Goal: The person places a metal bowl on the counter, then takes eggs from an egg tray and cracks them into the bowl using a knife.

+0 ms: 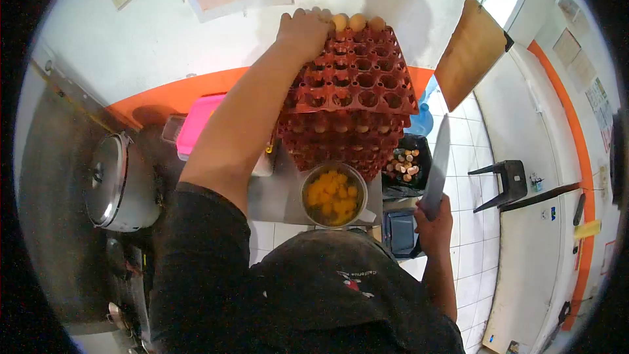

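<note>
My left hand (305, 34) reaches to the far left corner of a stack of red egg trays (350, 98). Its fingers curl down over the back row, seemingly around an egg, though the fingertips are hidden. More brown eggs (357, 22) sit beside it in that row; the cups nearer me hold none. Low on the right, my right hand (434, 226) is closed round the handle of a large kitchen knife (439, 169), its blade pointing up and away. Between the stack and my body stands a see-through jug (304, 191) holding several cracked-egg yolks (332, 195).
Right of the stack, a black-lined bin (424, 157) holds broken eggshells (407, 165). A black stool (511, 181) stands on the tiled floor. Left are a pink-lidded box (195, 124) and a large lidded pot (134, 190). A brown board (468, 56) hangs at upper right.
</note>
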The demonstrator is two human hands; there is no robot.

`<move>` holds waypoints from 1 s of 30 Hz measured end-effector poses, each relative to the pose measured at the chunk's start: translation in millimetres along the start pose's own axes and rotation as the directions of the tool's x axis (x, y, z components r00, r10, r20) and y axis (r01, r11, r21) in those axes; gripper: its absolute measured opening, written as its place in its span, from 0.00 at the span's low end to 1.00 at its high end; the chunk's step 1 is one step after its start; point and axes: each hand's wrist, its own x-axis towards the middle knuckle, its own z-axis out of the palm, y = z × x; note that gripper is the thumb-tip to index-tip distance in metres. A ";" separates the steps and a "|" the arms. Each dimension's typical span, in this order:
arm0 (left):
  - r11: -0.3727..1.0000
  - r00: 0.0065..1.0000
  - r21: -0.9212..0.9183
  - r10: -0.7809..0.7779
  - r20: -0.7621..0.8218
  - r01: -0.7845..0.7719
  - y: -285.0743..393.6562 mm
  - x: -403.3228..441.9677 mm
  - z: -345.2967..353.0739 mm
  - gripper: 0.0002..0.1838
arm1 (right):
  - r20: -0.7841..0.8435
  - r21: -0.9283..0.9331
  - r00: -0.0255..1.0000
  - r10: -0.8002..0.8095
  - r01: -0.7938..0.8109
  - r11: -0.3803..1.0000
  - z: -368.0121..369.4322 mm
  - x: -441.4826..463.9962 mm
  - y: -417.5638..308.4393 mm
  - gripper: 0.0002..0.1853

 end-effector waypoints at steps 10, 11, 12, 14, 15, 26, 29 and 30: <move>0.831 0.970 -0.533 0.031 -0.243 -0.160 -12.5 -18.2 -35.5 0.22 | 0.159 -0.081 0.987 -0.023 0.037 0.996 11.3 -15.8 -18.7 0.23; 0.698 0.957 -0.692 -0.031 -0.288 -0.185 -7.0 -36.4 -52.2 0.22 | 0.169 -0.074 0.984 -0.057 0.071 0.995 15.0 -19.3 -24.0 0.23; 0.585 0.977 -0.796 -0.033 -0.211 -0.153 0.4 -61.8 -76.5 0.22 | 0.180 -0.065 0.980 -0.090 0.103 0.993 18.9 -21.7 -26.5 0.23; 0.284 0.992 -0.950 0.057 -0.117 -0.128 10.6 -123.3 -86.7 0.24 | 0.308 -0.216 0.945 -0.106 0.178 0.960 26.4 -23.3 -25.8 0.22; 0.095 0.984 -0.987 0.134 -0.115 -0.128 14.6 -155.1 -76.1 0.26 | 0.375 -0.286 0.921 -0.104 0.222 0.932 30.2 -23.9 -25.2 0.22; -0.290 0.771 -0.731 0.042 0.636 0.618 84.0 -290.6 0.6 0.28 | 0.387 -0.245 0.775 -0.499 0.609 0.755 81.7 -23.7 -8.7 0.21; -0.297 0.769 -0.736 -0.007 0.639 0.608 84.2 -294.3 6.4 0.28 | 0.481 -0.384 0.860 -0.168 0.379 0.842 85.9 -21.8 -41.6 0.18; -0.293 0.766 -0.733 -0.005 0.642 0.613 83.1 -294.5 7.2 0.27 | 0.483 -0.374 0.864 -0.146 0.353 0.858 85.6 -20.6 -46.5 0.18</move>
